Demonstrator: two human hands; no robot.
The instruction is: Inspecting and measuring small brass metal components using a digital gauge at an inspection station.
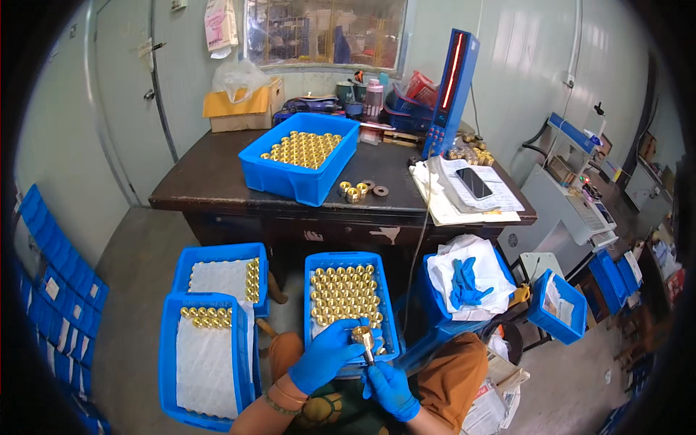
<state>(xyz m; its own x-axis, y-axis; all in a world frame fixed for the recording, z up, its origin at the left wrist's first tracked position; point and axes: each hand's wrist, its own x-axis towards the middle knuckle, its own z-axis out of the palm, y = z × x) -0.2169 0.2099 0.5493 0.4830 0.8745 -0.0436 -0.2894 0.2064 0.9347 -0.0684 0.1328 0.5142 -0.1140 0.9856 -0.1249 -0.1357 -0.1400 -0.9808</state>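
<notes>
My left hand (pixel 328 353), in a blue glove, is closed around a round brass fitting (pixel 361 334) just above the near edge of the middle blue bin (pixel 312 290). My right hand (pixel 390 388), also gloved in blue, grips a thin dark tool (pixel 369 354) whose tip points up into the fitting. The middle bin holds several rows of brass fittings (pixel 344 290). Both hands are over my lap, close together.
Two blue bins (pixel 210 348) on the left have white padding and a few rows of brass parts. A larger blue bin (pixel 301 163) of fittings sits on the dark desk (pixel 210 181), with loose parts (pixel 360 190), papers, a phone (pixel 474 183) and a blue upright gauge (pixel 451 90). A bin at right holds cloth and blue gloves (pixel 465 283).
</notes>
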